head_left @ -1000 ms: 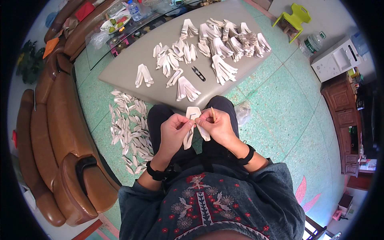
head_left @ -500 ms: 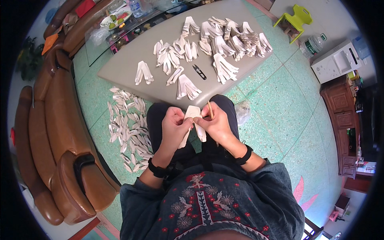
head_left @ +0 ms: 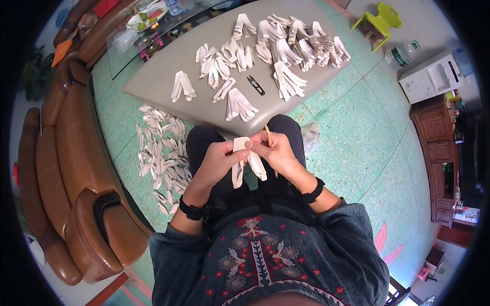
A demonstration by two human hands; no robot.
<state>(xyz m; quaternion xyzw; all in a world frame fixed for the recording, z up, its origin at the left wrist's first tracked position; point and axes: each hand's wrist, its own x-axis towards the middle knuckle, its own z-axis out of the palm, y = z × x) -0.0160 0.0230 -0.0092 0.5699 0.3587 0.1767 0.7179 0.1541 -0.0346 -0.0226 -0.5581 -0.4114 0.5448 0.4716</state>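
Observation:
Over my lap, both hands hold a white, U-shaped fabric piece (head_left: 240, 144) with two legs hanging down. My left hand (head_left: 217, 160) pinches its left side between thumb and fingers. My right hand (head_left: 279, 153) grips the right side, thumb pressed on the front. A thin tan stick (head_left: 268, 133) is also tucked in the right hand's fingers, its tip pointing up. On the grey tabletop (head_left: 168, 66) ahead lie black thread snips (head_left: 256, 85) and a fanned stack of similar white pieces (head_left: 240, 106).
More white stacks (head_left: 289, 81) cover the table's far right. Many loose white pieces (head_left: 163, 148) lie on the green floor to the left, beside a brown leather sofa (head_left: 81, 163). A clear plastic bag (head_left: 311, 137) sits right of my knee; a green chair (head_left: 378, 23) stands far right.
The fabric piece has turned and shifted slightly between my fingers, its legs now hanging lower and more to the right. Both hands keep their grip. The view has tilted a little.

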